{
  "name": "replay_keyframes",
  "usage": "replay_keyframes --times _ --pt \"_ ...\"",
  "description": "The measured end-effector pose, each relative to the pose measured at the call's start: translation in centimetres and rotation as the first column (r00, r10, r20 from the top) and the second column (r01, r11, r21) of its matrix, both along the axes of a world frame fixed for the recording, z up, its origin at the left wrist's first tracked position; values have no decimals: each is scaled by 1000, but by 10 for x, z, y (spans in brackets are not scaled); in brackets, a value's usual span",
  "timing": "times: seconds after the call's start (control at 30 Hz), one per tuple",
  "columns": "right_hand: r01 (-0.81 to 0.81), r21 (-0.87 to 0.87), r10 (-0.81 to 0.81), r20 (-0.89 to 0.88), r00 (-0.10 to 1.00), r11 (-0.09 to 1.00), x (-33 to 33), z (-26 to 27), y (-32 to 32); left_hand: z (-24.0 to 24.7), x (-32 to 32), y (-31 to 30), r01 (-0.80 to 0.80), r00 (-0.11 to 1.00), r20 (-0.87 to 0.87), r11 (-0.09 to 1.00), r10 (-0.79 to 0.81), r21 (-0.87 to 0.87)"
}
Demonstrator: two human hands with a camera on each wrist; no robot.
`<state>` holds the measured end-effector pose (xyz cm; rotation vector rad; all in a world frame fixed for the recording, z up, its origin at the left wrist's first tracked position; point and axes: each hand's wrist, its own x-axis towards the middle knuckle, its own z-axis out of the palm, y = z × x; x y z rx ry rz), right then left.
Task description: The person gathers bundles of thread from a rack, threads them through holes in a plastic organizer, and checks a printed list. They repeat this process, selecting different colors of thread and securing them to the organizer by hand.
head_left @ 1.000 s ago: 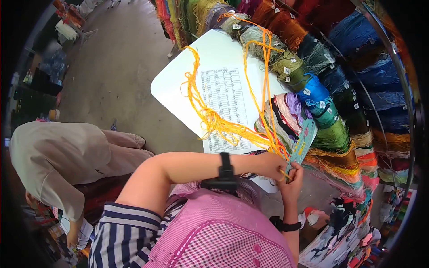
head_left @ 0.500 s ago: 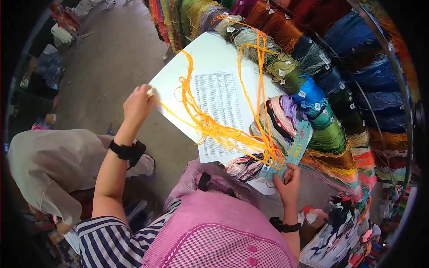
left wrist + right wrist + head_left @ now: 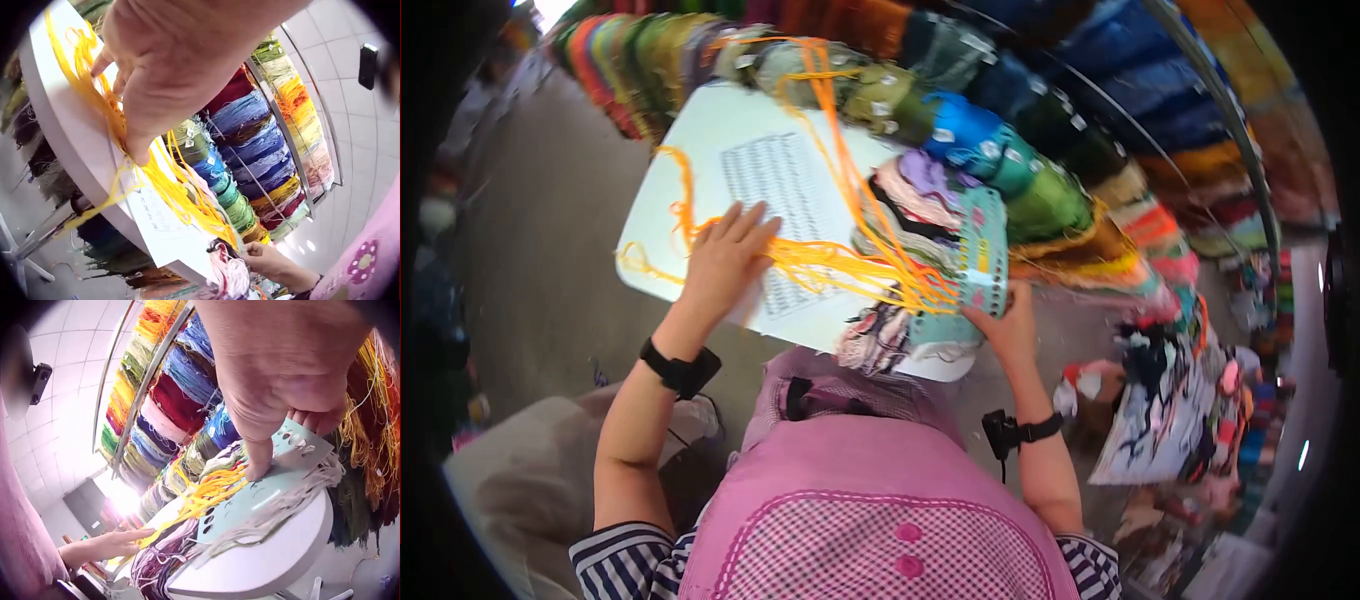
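Note:
My left hand (image 3: 725,262) lies with its fingers stretched out on a bundle of yellow-orange thread (image 3: 830,270) across the white tabletop (image 3: 650,215). In the left wrist view its thumb presses beside the strands (image 3: 165,190). My right hand (image 3: 1012,322) grips the end of a pale teal thread card (image 3: 983,240) with a row of holes along its edge. The right wrist view shows the thumb on top of the card (image 3: 269,484) and the fingers beneath. Yellow strands run from the card's holes, and multicoloured skeins (image 3: 915,200) hang from it.
A printed table sheet (image 3: 755,165) lies under the thread. Labelled skeins (image 3: 960,125) in many colours hang on a curved metal rack (image 3: 1250,150) along the far and right sides. Another person's clothing (image 3: 530,480) shows at lower left. A board with dark and pink thread (image 3: 1160,420) stands at right.
My left hand went from beside the card out past the table's left edge with a strand, then came back onto the yellow bundle. My right hand stayed at the card. The view swung right.

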<state>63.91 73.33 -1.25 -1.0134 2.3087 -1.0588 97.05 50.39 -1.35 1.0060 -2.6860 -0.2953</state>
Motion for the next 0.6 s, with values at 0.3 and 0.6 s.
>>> replay_keyframes --times 0.3,0.6 --pt "-75 -114 136 808 572 991 -20 7 0 9 -12 14 -13 1000 23 998 15 -54" --pt "-466 44 434 293 852 884 -76 -59 -14 17 -42 54 -191 957 203 977 208 -97"
